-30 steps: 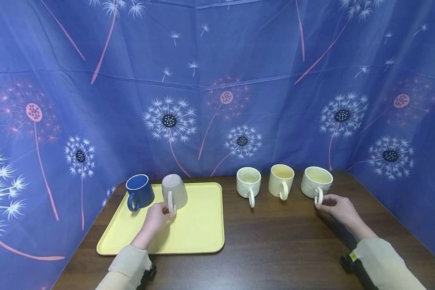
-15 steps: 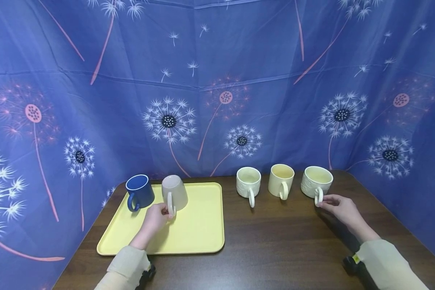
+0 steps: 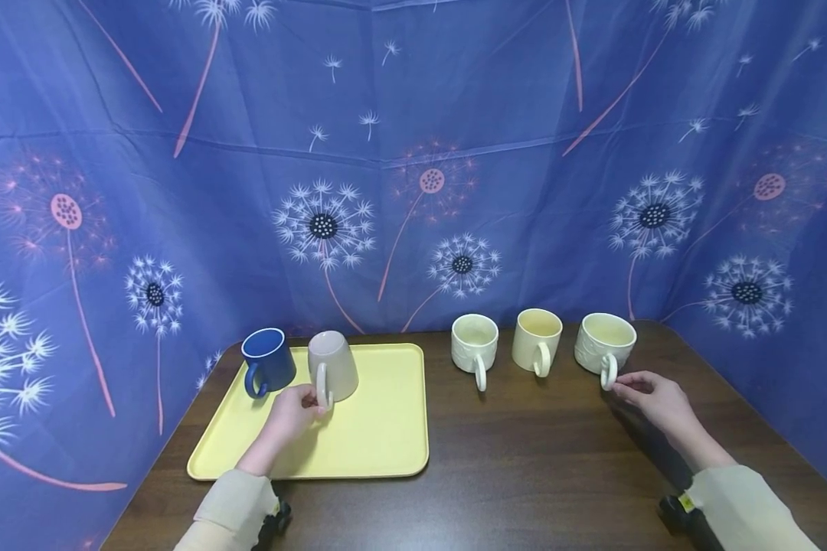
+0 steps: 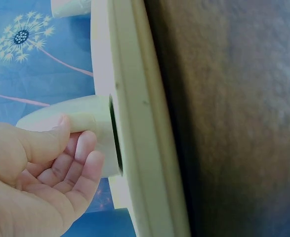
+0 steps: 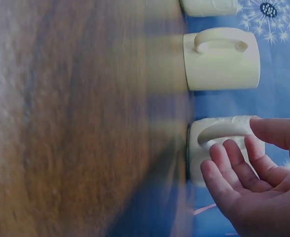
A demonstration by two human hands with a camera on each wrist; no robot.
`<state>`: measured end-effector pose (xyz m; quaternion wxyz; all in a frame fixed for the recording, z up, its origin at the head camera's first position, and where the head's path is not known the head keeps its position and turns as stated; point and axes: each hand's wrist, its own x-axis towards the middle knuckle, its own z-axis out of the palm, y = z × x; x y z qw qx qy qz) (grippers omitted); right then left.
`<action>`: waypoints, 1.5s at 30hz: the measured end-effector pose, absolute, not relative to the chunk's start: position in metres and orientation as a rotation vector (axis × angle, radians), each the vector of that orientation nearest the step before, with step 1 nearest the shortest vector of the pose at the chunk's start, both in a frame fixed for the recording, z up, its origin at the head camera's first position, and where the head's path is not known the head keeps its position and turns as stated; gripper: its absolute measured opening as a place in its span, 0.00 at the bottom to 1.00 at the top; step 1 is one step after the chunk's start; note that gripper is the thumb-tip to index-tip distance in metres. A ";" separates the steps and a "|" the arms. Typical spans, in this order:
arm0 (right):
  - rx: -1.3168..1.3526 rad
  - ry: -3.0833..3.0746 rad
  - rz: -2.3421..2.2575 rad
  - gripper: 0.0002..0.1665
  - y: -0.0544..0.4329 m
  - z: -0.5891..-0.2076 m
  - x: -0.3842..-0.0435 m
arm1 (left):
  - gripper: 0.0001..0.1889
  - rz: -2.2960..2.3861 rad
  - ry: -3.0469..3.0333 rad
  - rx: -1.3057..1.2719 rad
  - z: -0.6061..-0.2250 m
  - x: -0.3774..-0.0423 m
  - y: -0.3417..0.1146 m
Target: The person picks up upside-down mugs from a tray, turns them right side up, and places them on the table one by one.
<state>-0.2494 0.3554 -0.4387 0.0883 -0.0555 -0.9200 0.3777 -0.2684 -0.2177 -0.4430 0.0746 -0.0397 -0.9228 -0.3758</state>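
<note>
An upside-down pinkish-grey mug [image 3: 338, 367] stands on a yellow tray [image 3: 379, 436]. My left hand [image 3: 289, 417] pinches its handle, the thumb across it and the fingertips just under it in the left wrist view. Left of that mug is a blue mug [image 3: 272, 363], upright, on the tray's back left. On the right, an upright cream mug with a raised pattern [image 3: 593, 352] stands on the table, handle toward me. My right hand [image 3: 658, 402] is beside that handle, thumb and fingertips right at its edge, the other fingers loosely curled in the right wrist view.
Between the tray and the right cream mug stand a plain cream mug [image 3: 534, 344] and another patterned cream mug [image 3: 472, 348], both upright. The brown wooden table [image 3: 510, 467] meets a blue dandelion-print curtain [image 3: 524, 214] at the back and sides.
The right hand's fingertips have drawn slightly right, uncovering the lower end of the cream mug's handle. The grey mug's handle has turned a little left with my left hand.
</note>
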 end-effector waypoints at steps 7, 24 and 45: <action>-0.125 -2.760 1.012 0.22 0.349 -0.434 -0.243 | 0.04 -1.136 -2.760 -0.133 -0.441 -0.267 -0.217; 0.058 -2.696 0.890 0.12 0.317 -0.437 -0.234 | 0.03 -1.301 -2.694 -0.104 -0.433 -0.257 -0.207; 0.353 -2.534 1.024 0.10 0.247 -0.399 -0.210 | 0.07 -1.369 -2.587 -0.066 -0.426 -0.267 -0.194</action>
